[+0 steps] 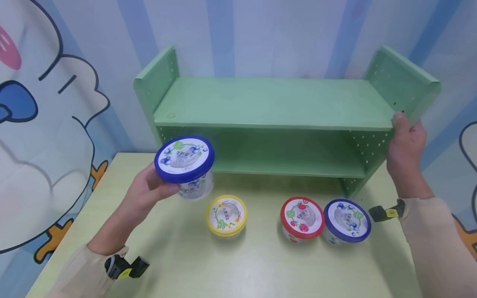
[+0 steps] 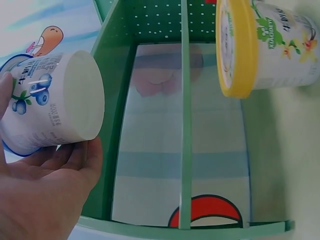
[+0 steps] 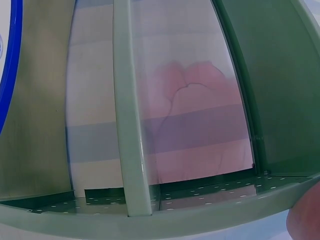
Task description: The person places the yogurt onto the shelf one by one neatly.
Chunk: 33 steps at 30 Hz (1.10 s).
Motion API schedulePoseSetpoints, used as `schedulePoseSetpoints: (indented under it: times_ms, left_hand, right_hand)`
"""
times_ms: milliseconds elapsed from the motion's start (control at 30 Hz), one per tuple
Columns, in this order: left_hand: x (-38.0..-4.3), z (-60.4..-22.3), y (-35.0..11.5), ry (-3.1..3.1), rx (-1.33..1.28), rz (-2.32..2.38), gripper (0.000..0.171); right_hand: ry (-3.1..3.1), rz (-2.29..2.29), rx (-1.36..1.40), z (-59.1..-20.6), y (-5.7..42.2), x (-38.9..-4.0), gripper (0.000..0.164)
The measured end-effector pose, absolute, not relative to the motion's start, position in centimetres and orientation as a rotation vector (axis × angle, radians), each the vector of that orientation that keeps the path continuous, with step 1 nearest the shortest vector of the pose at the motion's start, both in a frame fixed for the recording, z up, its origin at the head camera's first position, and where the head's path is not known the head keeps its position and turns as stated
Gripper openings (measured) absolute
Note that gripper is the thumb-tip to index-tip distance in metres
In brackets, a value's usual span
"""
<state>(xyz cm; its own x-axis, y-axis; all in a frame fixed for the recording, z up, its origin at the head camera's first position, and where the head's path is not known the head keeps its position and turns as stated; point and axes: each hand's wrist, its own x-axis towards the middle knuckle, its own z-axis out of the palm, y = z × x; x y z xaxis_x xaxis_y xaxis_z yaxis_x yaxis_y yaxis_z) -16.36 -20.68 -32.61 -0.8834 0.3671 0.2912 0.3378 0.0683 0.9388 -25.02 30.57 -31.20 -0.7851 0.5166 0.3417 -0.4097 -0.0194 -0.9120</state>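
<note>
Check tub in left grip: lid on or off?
On: head view shows the blue lid capping the tub, held in the left grip.

Pale table [image 1: 186,256] against a blue-striped wall [image 1: 283,37] with cartoon figures [image 1: 44,178].

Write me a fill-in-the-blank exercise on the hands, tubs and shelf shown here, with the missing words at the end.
1. The left hand holds up a printed tub whose lid is ____ in colour.
2. The right hand grips a ____-coloured shelf unit.
3. Exactly ____ tubs stand on the table.
4. Between the yellow-lidded tub and the standing blue-lidded tub is one with a ____-coloured lid.

Missing words: blue; green; three; red.
</note>
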Motion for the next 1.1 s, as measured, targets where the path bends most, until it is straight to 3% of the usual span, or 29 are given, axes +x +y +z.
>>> schedulePoseSetpoints:
  times_ms: [1100]
  left_hand:
    - [-18.5,-29.0,-17.5,2.132,1.019,2.132,0.066]
  right_hand:
    - [-1.644,1.849,-0.160,-31.2,30.6,-24.9,0.017]
